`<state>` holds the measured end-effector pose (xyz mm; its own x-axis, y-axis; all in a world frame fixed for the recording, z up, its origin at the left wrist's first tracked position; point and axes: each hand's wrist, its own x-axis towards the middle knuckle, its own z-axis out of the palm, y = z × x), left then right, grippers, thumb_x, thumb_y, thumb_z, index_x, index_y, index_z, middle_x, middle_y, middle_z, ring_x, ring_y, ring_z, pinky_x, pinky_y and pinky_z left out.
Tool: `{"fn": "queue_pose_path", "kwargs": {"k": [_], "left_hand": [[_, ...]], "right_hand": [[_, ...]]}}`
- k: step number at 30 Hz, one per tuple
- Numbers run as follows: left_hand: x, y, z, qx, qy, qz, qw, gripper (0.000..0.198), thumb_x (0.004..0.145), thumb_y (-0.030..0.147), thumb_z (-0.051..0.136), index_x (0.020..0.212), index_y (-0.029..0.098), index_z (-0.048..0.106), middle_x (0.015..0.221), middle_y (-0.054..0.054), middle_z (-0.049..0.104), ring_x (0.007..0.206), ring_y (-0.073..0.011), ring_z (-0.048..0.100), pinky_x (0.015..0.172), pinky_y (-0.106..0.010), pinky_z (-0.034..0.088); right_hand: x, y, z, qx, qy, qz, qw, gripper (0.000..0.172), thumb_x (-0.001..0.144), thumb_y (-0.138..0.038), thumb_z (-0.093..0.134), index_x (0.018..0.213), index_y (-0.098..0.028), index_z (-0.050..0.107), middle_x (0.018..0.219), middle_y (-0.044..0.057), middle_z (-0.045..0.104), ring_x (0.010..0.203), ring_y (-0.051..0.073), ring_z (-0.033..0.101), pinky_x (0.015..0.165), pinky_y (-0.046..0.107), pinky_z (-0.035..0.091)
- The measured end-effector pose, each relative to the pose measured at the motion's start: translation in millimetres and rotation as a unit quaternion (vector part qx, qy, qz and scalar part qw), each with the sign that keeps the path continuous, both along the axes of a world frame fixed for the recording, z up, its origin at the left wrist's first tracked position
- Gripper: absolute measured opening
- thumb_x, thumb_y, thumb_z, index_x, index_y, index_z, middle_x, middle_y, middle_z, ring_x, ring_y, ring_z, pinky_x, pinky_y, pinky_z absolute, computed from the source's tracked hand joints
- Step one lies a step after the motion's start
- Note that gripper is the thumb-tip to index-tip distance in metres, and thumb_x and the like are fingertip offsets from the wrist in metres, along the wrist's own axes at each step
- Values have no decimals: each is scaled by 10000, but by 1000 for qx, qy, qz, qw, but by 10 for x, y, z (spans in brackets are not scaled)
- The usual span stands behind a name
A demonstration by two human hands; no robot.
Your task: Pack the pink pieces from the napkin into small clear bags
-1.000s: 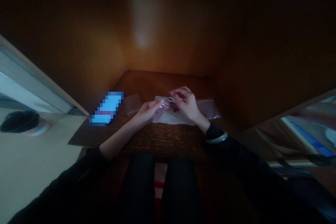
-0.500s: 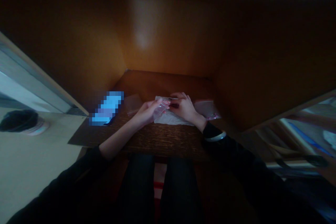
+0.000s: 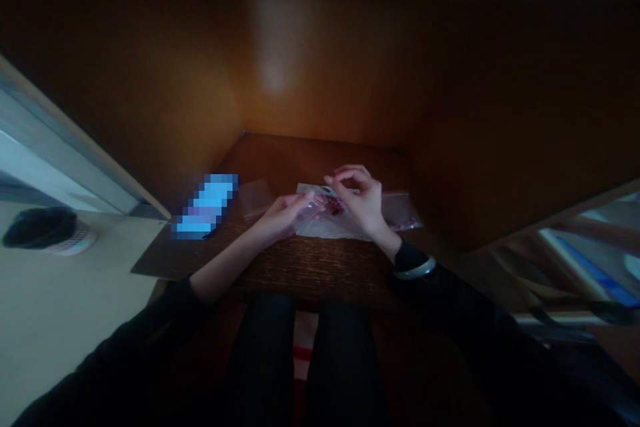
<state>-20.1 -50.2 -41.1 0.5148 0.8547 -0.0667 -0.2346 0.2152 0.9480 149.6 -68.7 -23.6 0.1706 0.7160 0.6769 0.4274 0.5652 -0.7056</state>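
My left hand (image 3: 285, 213) is closed on a small clear plastic bag (image 3: 306, 207), its thumb lying along the top. Just right of the bag, a cluster of dark red, bead-like bits (image 3: 334, 205) lies on a white sheet (image 3: 320, 229). Above the sheet's right side, my right hand (image 3: 366, 203) is raised with thumb and finger brought together in a pinch. Whatever may sit between those fingertips is too small to make out. A second clear bag (image 3: 397, 203) with small reddish bits rests beyond my right wrist.
Another clear bag (image 3: 256, 193) lies left of my left hand. Farther left is a blurred-out phone (image 3: 205, 207). Wooden panels (image 3: 320, 67) enclose the brown wooden surface (image 3: 300, 267) at the back and sides. A lined waste bin (image 3: 77, 237) stands on the floor at left.
My right hand has lifted up and right, away from the bag in my left hand, uncovering the red bits on the sheet. My left hand has hardly moved and keeps the bag.
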Motion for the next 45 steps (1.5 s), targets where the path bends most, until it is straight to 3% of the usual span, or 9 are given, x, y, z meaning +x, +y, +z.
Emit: {"fn": "queue_pose_path", "kwargs": {"k": [4,6,10,13,18,24,31,38,45], "left_hand": [[-32,-48,82,3,39,6,999,268,859,356,593,782,122,699,762,-37,694,707,-133,623,704,-235,472],[-43,-53,87,12,46,-6,999,285,859,389,596,816,126,700,794,-39,703,730,-136,631,726,-245,477],[-33,-47,64,17,30,-15,999,288,837,417,620,843,142,706,842,-47,710,788,-143,645,803,-277,489],[-21,-35,51,11,23,-10,1000,287,853,406,593,816,153,724,843,-47,713,800,-153,650,801,-283,496],[-15,-8,35,-8,31,2,999,314,889,386,542,798,160,740,827,-58,727,783,-172,658,777,-291,498],[0,-11,72,-25,36,5,999,334,914,354,498,816,150,744,833,-73,739,748,-159,652,732,-268,478],[-36,48,-43,8,45,-9,999,354,907,414,506,862,156,745,876,-74,741,705,-144,647,685,-249,458],[-13,41,-55,16,14,-11,1000,350,869,446,558,823,154,745,880,-69,739,755,-168,650,732,-279,479],[-39,32,-38,2,40,-3,999,350,862,448,555,851,149,737,851,-66,738,717,-156,646,742,-274,483]], "right_hand": [[-57,-125,74,-42,-35,138,989,82,817,-298,695,768,-235,716,988,34,688,985,193,618,899,371,470],[-44,-132,101,-49,-21,154,987,131,859,-313,647,797,-240,736,1009,45,693,994,192,624,896,365,477],[75,-4,71,-46,-11,95,994,194,896,-305,586,819,-226,745,921,52,702,948,191,640,864,377,487],[193,131,-55,-65,-94,45,992,102,832,-253,647,790,-223,735,858,36,705,886,194,643,843,379,489],[301,216,-282,-141,-287,37,947,97,799,-221,665,840,-235,752,936,48,702,943,224,637,883,401,460],[306,194,-333,-165,-341,19,925,126,809,-289,677,896,-267,765,1071,56,689,1022,259,625,909,446,442],[294,219,-374,-129,-312,19,941,63,782,-224,707,807,-251,758,1027,44,704,977,243,638,894,438,453],[170,143,-106,-21,-81,-29,996,37,794,-231,700,815,-236,730,979,40,686,1010,208,621,930,420,461],[50,-70,105,-51,-39,106,992,37,790,-249,715,822,-245,732,1028,32,676,1041,203,614,934,408,473]]}}
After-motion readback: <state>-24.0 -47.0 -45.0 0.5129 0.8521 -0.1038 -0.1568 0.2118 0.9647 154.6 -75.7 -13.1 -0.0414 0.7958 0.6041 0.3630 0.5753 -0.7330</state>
